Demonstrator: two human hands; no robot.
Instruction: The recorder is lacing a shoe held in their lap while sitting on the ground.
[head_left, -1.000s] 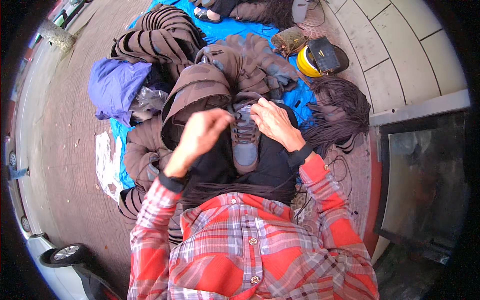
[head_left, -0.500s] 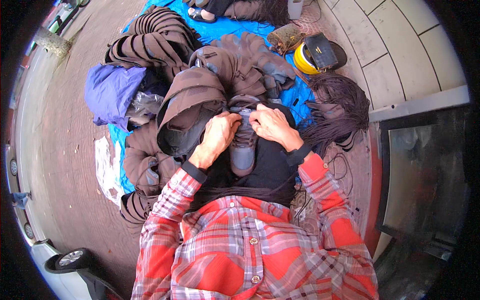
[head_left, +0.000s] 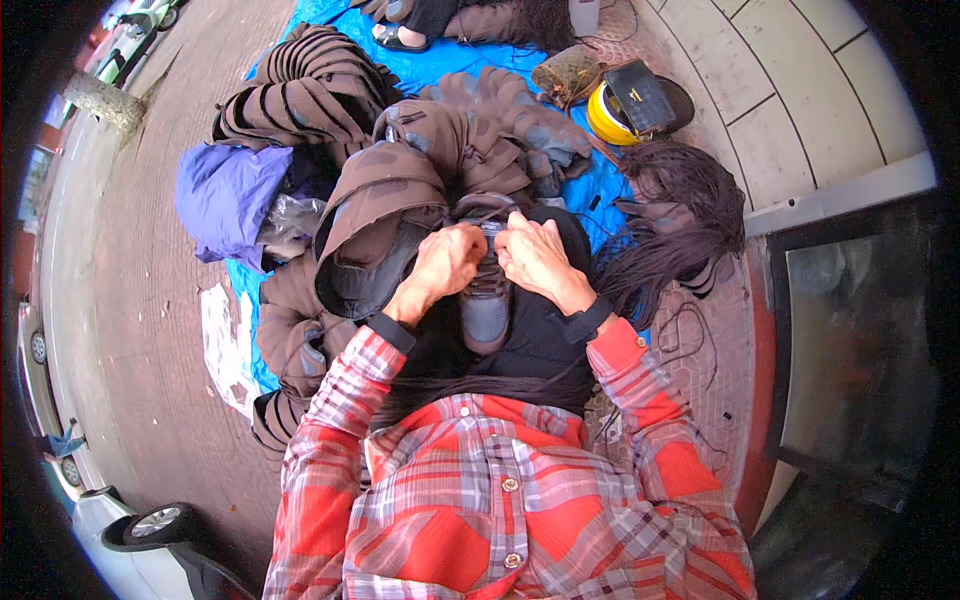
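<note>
A grey lace-up shoe [head_left: 485, 318] lies on my lap, toe toward me, on black cloth [head_left: 540, 345]. My left hand [head_left: 450, 262] and my right hand [head_left: 535, 258] meet at the shoe's far end. Both pinch its dark laces [head_left: 493, 228] with the fingers closed. My red plaid sleeves come in from the lower edge.
Brown ribbed fabric items [head_left: 400, 180] are piled on a blue tarp [head_left: 420, 62] ahead of me. A purple bundle [head_left: 225, 195] lies at the left, a yellow helmet [head_left: 605, 118] and dark stringy hair [head_left: 680, 205] at the right. Another person's sandalled foot [head_left: 395, 36] is at the top. A car wheel [head_left: 155, 520] is at lower left.
My left hand has come down from a raised spot on the left to the laces. Both hands have shifted toward the shoe's far end and closed together.
</note>
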